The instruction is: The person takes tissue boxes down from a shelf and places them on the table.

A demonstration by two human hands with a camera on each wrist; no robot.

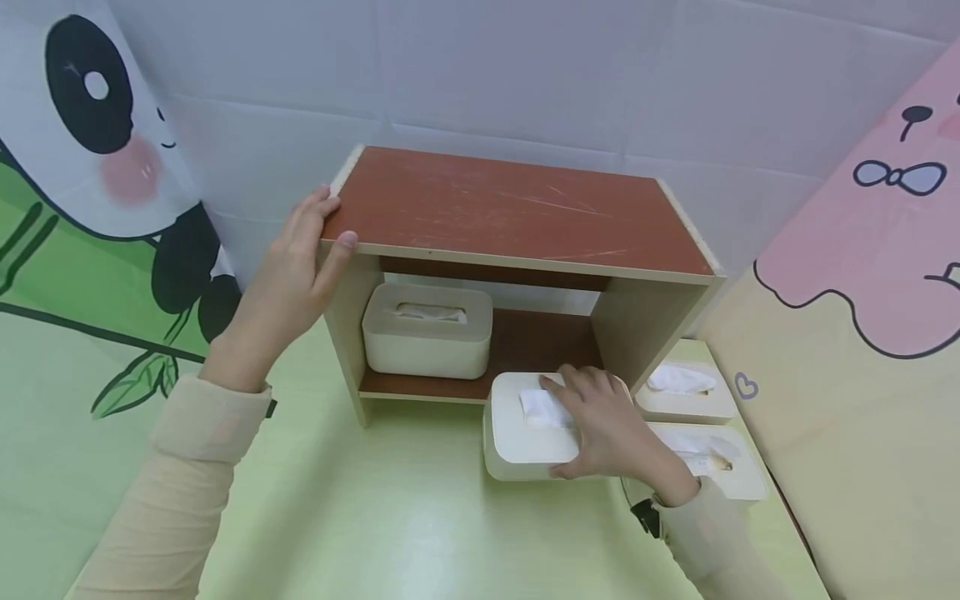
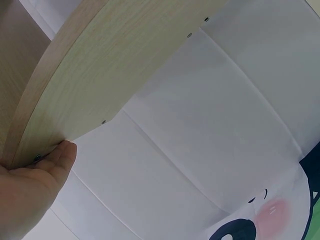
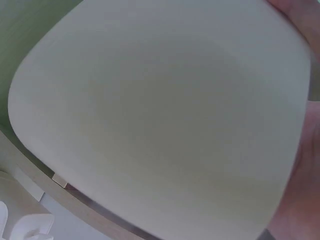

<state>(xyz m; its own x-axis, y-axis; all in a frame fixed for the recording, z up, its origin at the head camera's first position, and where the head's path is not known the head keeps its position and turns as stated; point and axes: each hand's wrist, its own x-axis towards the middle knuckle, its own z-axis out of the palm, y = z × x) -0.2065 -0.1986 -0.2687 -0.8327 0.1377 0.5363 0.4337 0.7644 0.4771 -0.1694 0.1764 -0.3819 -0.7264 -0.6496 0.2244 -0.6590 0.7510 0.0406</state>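
My right hand (image 1: 607,421) grips a cream tissue box (image 1: 525,442) from above, thumb on its near side and fingers over its far edge. A white tissue pokes out of its slot. The box overlaps the front right of a small wooden shelf (image 1: 517,208) with a red-brown top. In the right wrist view, the pale side of the box (image 3: 165,115) fills most of the picture. My left hand (image 1: 292,271) rests on the shelf's top left corner, fingers along the edge. A second tissue box (image 1: 427,342) stands inside the shelf at the left.
To the right of the shelf, two more tissue boxes (image 1: 690,404) stand one in front of the other, tissues showing. The shelf stands on a pale green table (image 1: 390,517). Behind it hangs a white sheet (image 1: 487,75); cartoon-printed panels flank both sides.
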